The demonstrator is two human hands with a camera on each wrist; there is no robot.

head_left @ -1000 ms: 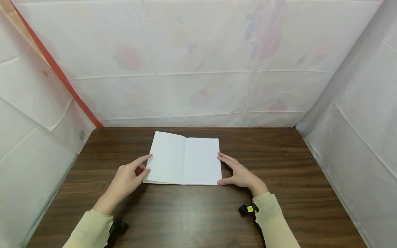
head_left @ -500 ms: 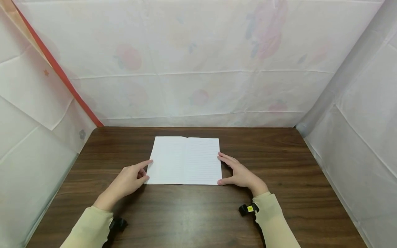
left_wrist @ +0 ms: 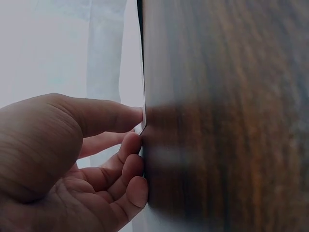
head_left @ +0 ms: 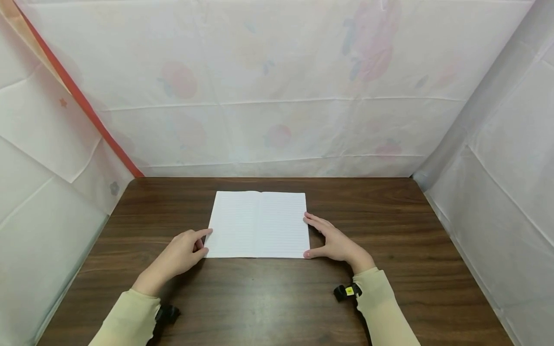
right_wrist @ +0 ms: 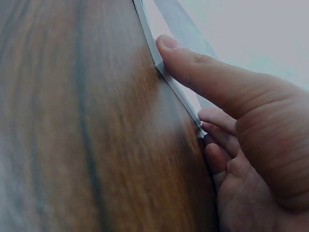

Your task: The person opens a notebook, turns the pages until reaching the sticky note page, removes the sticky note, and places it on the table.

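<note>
An open notebook (head_left: 258, 224) with lined white pages lies flat on the dark wooden table (head_left: 277, 298). My left hand (head_left: 201, 241) sits at its left edge, near the lower left corner. The forefinger tip touches that edge and the thumb lies by the corner. In the left wrist view the left hand (left_wrist: 72, 159) has loosely bent fingers against the thin notebook edge (left_wrist: 141, 126). My right hand (head_left: 320, 236) rests against the right edge, thumb at the lower right corner. In the right wrist view the right hand (right_wrist: 241, 125) touches the notebook edge (right_wrist: 169, 79).
White sheets printed with faint fruit (head_left: 277, 96) wall in the table at the back and on both sides. An orange strip (head_left: 78, 96) runs down the left sheet. Bare wood lies in front of and to the right of the notebook.
The raised left page has dropped flat onto the notebook. My left hand has slid slightly back along the left edge. The right hand has not moved.
</note>
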